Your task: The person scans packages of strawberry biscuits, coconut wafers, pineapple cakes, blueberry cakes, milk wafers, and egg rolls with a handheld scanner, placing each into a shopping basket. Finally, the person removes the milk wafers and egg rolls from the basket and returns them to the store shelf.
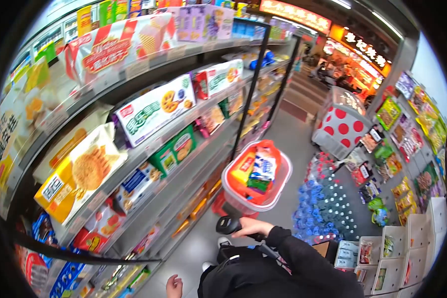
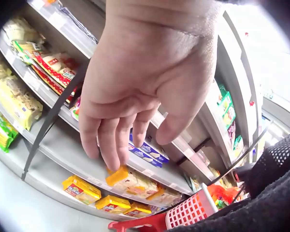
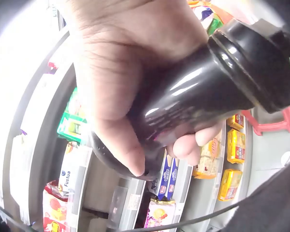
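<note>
In the head view my right hand point(image 1: 252, 228) is out in front of my body and grips a black bottle point(image 1: 227, 225). The right wrist view has this glossy bottle point(image 3: 183, 96) lying slantwise across the palm, its wide ridged cap point(image 3: 256, 65) at the upper right. Thumb and fingers curl round its body. My left hand point(image 1: 174, 286) hangs low by the shelves at the bottom of the head view. In the left wrist view that hand point(image 2: 145, 77) holds nothing, and its fingers droop loosely in front of shelves of packaged snacks.
A pink-white basket point(image 1: 281, 191) with an orange bag and snack packs stands on a red stool just ahead. Snack shelves point(image 1: 184, 116) run along the left. Bottled drinks point(image 1: 315, 208), a dotted box point(image 1: 340, 126) and hanging packets line the right. Steps point(image 1: 295, 109) lie beyond.
</note>
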`<state>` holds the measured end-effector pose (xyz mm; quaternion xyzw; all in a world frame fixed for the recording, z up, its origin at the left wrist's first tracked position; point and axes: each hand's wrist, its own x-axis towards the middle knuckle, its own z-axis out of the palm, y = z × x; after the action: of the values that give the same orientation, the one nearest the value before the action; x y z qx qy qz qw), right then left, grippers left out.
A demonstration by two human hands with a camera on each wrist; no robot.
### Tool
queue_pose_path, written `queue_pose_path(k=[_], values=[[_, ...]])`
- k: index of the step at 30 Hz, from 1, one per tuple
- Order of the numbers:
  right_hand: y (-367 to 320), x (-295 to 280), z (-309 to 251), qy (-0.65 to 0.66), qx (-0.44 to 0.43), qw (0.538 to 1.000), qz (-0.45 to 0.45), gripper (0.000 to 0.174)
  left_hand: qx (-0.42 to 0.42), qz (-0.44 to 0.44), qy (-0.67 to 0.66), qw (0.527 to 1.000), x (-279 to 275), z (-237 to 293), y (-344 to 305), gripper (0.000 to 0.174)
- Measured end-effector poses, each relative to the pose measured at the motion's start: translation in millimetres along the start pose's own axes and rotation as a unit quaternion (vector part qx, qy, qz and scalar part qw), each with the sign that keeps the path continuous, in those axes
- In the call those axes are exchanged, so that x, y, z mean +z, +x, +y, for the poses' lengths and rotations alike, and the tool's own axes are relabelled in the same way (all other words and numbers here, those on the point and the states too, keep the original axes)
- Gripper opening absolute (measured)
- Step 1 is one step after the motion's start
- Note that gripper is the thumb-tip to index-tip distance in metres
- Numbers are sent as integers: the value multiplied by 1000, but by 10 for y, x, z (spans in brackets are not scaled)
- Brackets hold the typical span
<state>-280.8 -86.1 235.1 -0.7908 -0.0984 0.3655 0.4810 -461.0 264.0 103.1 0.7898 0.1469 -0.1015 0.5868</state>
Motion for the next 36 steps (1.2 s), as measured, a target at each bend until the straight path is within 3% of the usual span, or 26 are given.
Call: queue_pose_path(k=[4,11,13,18,19,20,21,22,24,25,29,33,36], values=[[-22,-32,-154,17,15,1000,9,29,15,7,15,1000,2,-142,22,29],[-117,-259,54,43,51,997,33,36,-32,-19,65,997,-30,-87,214,32],[-173,-360,225,103,-5,988,112,30,-6,-20,99,995,23,43,354,27],[-440,-835,530,161,-12,973,162,35,44,-26,208,977,384,687,833,26],[-499,-939,539,187,-42,960,205,35,41,-25,214,976,514,777,974,26],[-563,-1058,544,213,-71,943,246,34,31,-24,136,990,670,854,1137,24],[-629,-1222,546,179,-25,947,267,34,20,-21,58,998,806,979,1267,26],[-612,-1334,661,143,-89,932,322,36,46,-9,64,997,967,1212,1358,23],[-625,-1619,820,202,-60,916,343,37,80,-14,74,994,1368,1663,1579,23],[-581,-1740,957,221,-107,897,367,34,86,-33,78,993,1568,1857,1696,25],[-484,-2165,1314,284,-80,889,349,26,172,-92,136,971,2479,2873,1969,23],[-402,-2371,1496,303,-70,899,310,25,204,-124,161,958,3293,3195,2444,30],[-322,-2436,1646,303,-65,902,300,27,224,-71,221,947,3771,3243,2729,38]])
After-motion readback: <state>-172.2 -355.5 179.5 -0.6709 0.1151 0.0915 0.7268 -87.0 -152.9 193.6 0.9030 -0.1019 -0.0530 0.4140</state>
